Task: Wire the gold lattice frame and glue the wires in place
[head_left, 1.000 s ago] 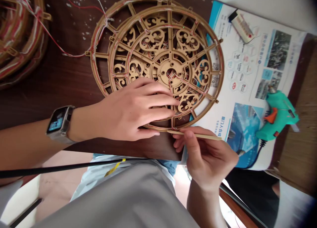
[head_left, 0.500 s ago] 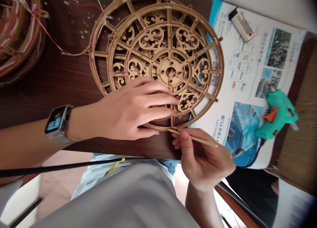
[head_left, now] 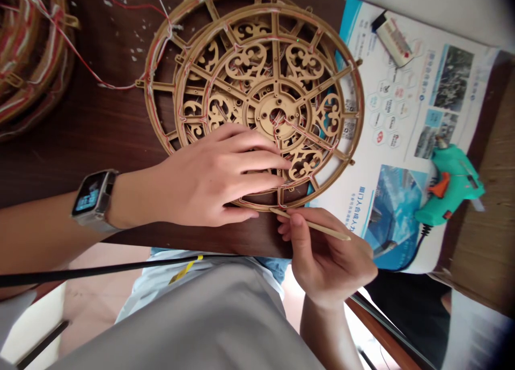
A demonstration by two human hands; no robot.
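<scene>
Round gold openwork frames (head_left: pixel 276 78) lie stacked on the dark table, with red and white wires running along their rings and spokes. My left hand (head_left: pixel 213 177), a watch at its wrist, rests palm down on the lower left of the top frame, fingers spread. A thin wooden stick (head_left: pixel 322 228) is pinched between the thumb and fingers of my right hand (head_left: pixel 332 257). The stick's tip touches or nearly touches the outer rim at the near edge, just right of my left thumb.
More wired gold rings (head_left: pixel 36 64) are at the far left, linked by a wire. On the right, a printed sheet (head_left: pixel 402 161) lies under a green glue gun (head_left: pixel 450 185) and a small white box (head_left: pixel 392 40). Cardboard (head_left: pixel 483 214) stands at the right edge.
My right hand and the stick have shifted slightly to the left along the rim. My left hand and the frames look nearly the same.
</scene>
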